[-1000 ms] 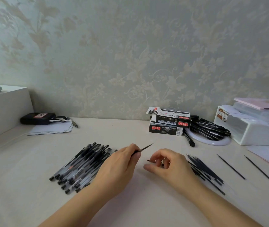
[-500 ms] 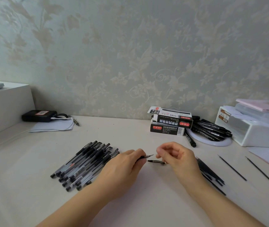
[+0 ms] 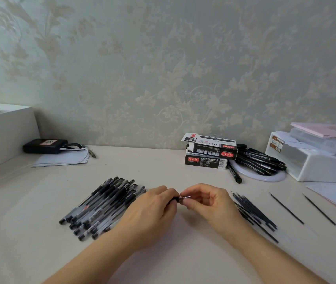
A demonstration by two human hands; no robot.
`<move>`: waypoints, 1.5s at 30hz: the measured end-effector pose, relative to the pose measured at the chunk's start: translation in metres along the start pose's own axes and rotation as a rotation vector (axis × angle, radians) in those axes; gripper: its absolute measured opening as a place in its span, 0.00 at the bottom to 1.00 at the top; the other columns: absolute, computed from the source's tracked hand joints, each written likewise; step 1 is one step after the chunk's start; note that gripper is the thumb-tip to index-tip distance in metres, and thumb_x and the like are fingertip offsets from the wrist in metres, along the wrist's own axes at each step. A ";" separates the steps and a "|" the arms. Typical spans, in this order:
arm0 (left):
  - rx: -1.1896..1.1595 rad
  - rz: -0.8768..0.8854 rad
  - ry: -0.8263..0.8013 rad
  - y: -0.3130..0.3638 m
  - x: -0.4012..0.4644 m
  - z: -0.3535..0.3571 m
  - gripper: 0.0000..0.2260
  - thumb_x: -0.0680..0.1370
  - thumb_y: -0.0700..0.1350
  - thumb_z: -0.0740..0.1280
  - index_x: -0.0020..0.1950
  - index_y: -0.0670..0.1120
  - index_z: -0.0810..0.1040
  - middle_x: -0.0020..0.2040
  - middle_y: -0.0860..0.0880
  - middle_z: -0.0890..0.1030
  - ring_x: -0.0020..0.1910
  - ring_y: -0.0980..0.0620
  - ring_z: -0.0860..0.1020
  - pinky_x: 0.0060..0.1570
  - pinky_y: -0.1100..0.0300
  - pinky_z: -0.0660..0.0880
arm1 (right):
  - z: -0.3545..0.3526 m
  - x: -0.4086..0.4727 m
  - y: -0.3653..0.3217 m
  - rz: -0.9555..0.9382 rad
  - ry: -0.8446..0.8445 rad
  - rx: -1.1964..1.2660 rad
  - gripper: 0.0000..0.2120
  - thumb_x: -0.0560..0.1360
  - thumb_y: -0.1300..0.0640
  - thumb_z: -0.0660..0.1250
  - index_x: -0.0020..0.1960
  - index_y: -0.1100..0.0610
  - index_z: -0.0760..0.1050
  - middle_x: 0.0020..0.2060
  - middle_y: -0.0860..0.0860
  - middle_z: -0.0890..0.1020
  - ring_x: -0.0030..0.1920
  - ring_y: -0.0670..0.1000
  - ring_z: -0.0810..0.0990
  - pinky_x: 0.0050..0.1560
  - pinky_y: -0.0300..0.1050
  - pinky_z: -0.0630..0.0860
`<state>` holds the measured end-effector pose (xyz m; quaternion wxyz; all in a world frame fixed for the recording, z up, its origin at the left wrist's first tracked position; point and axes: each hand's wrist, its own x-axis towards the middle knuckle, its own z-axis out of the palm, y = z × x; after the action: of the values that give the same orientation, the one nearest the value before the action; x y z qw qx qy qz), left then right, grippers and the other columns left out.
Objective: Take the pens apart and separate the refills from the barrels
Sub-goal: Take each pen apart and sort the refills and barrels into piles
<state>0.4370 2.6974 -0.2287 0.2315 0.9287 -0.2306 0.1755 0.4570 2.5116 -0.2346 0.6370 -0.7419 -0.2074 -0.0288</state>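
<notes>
**Both hands on one pen at the middle of the desk**

From my seat, starting at the far left, I see a white box [image 3: 3, 130] against the wall, then a black device [image 3: 44, 146] with a cable lying on a sheet of white paper [image 3: 60, 160].

Nearer to me, a pile of pens [image 3: 99, 208] lies fanned out on the desk [image 3: 40, 253], their dark ends pointing toward the lower left. My left hand [image 3: 152, 214] sits just right of that pile, partly over its near edge. Its fingers [image 3: 171, 195] are curled round the dark end of a single pen [image 3: 176, 199]; most of that pen is hidden under the hand. My right hand [image 3: 208, 203] meets it from the other side, its fingers pinching the pen's silver tip [image 3: 185, 197]. The two hands are almost touching.

Just right of the right hand lies a bundle of black refills [image 3: 255, 214], slanting down to the right. Two more single refills [image 3: 285, 208] lie apart from it, further right.

Behind, near the wall, two pen boxes [image 3: 210, 154] are stacked, then a white round dish [image 3: 261, 177] heaped with black markers [image 3: 259, 160], one marker lying off it on the desk. At the far right stands a white plastic organiser [image 3: 316, 165] with a pink pad [image 3: 324, 130] on top.
</notes>
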 end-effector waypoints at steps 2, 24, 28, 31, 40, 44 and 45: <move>0.030 0.029 0.014 0.001 0.000 -0.002 0.10 0.82 0.49 0.54 0.55 0.55 0.75 0.43 0.54 0.73 0.43 0.54 0.73 0.44 0.52 0.71 | 0.000 0.000 0.000 0.001 0.005 -0.011 0.06 0.73 0.66 0.72 0.47 0.56 0.83 0.40 0.53 0.86 0.41 0.48 0.84 0.45 0.35 0.78; 0.060 0.050 0.074 0.006 0.005 0.003 0.11 0.83 0.49 0.56 0.60 0.53 0.75 0.45 0.54 0.73 0.44 0.52 0.71 0.45 0.56 0.69 | 0.001 0.005 0.003 -0.012 0.091 -0.278 0.21 0.74 0.38 0.61 0.36 0.55 0.76 0.27 0.48 0.78 0.30 0.43 0.74 0.35 0.33 0.69; 0.054 0.030 0.093 0.005 0.005 0.003 0.11 0.83 0.49 0.55 0.60 0.54 0.75 0.45 0.54 0.73 0.45 0.53 0.72 0.44 0.59 0.68 | 0.001 0.005 0.003 -0.019 0.062 -0.245 0.08 0.77 0.46 0.67 0.42 0.49 0.78 0.34 0.44 0.82 0.32 0.41 0.73 0.36 0.32 0.69; 0.046 0.037 0.093 0.005 0.006 0.003 0.11 0.83 0.49 0.56 0.60 0.54 0.75 0.46 0.54 0.73 0.45 0.53 0.72 0.45 0.58 0.68 | 0.000 0.005 0.006 -0.026 0.054 -0.278 0.07 0.78 0.51 0.67 0.41 0.50 0.78 0.32 0.43 0.81 0.32 0.42 0.73 0.37 0.33 0.70; 0.036 0.035 0.114 0.005 0.006 0.002 0.11 0.82 0.48 0.56 0.60 0.53 0.76 0.45 0.54 0.73 0.45 0.52 0.72 0.45 0.56 0.70 | 0.002 0.005 0.001 -0.022 0.044 -0.230 0.10 0.78 0.47 0.65 0.42 0.52 0.77 0.33 0.47 0.80 0.33 0.42 0.74 0.37 0.32 0.68; 0.036 0.047 0.111 0.006 0.007 0.003 0.11 0.82 0.48 0.56 0.60 0.53 0.76 0.45 0.53 0.74 0.45 0.51 0.72 0.44 0.55 0.70 | 0.000 0.005 0.003 -0.013 0.021 -0.267 0.12 0.80 0.51 0.64 0.39 0.52 0.76 0.29 0.45 0.76 0.33 0.44 0.72 0.38 0.34 0.69; 0.037 0.048 0.106 0.006 0.007 0.004 0.12 0.82 0.48 0.56 0.60 0.53 0.76 0.45 0.53 0.74 0.45 0.51 0.72 0.45 0.55 0.70 | 0.000 0.005 0.003 -0.009 0.027 -0.268 0.14 0.80 0.50 0.63 0.37 0.52 0.75 0.28 0.45 0.74 0.32 0.43 0.71 0.37 0.34 0.68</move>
<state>0.4403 2.6886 -0.2270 0.2221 0.9164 -0.2367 0.2343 0.4628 2.5128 -0.2360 0.5346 -0.8190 -0.1964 -0.0693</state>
